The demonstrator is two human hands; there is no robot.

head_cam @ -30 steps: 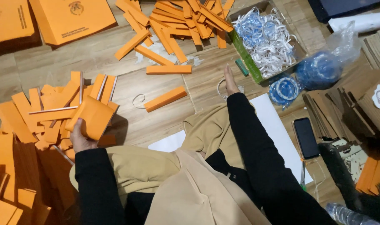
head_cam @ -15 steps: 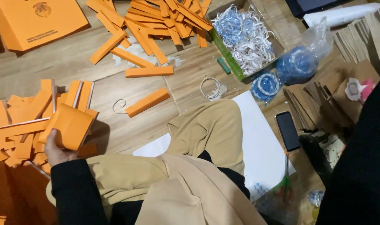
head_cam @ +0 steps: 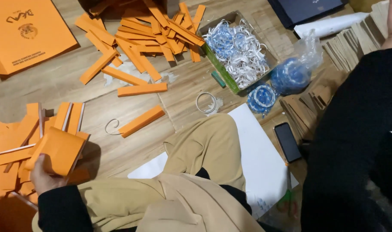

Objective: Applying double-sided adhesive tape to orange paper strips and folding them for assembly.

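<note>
My left hand (head_cam: 43, 177) is at the lower left, shut on a folded orange paper piece (head_cam: 56, 150) that it holds over a heap of orange paper pieces (head_cam: 11, 146). Of my right arm I see only the black sleeve (head_cam: 355, 141), raised at the right edge; the hand itself is out of frame. My bent knee in tan trousers (head_cam: 209, 146) lies between them. A loose orange strip (head_cam: 141, 121) and a small wire hook (head_cam: 111, 126) rest on the wooden floor ahead of the left hand.
A pile of orange strips (head_cam: 153, 34) lies at the top, with a cardboard box of white and blue rings (head_cam: 237, 51) beside it. A bag of blue rolls (head_cam: 292, 75), a clear ring (head_cam: 206, 102), a phone (head_cam: 287, 141), a white sheet (head_cam: 256, 150) and brown paper stacks (head_cam: 350, 43) sit to the right.
My right hand has pulled back from the clear ring and left the frame, the sleeve rising at the right. The left hand stays on the orange piece; the view has shifted.
</note>
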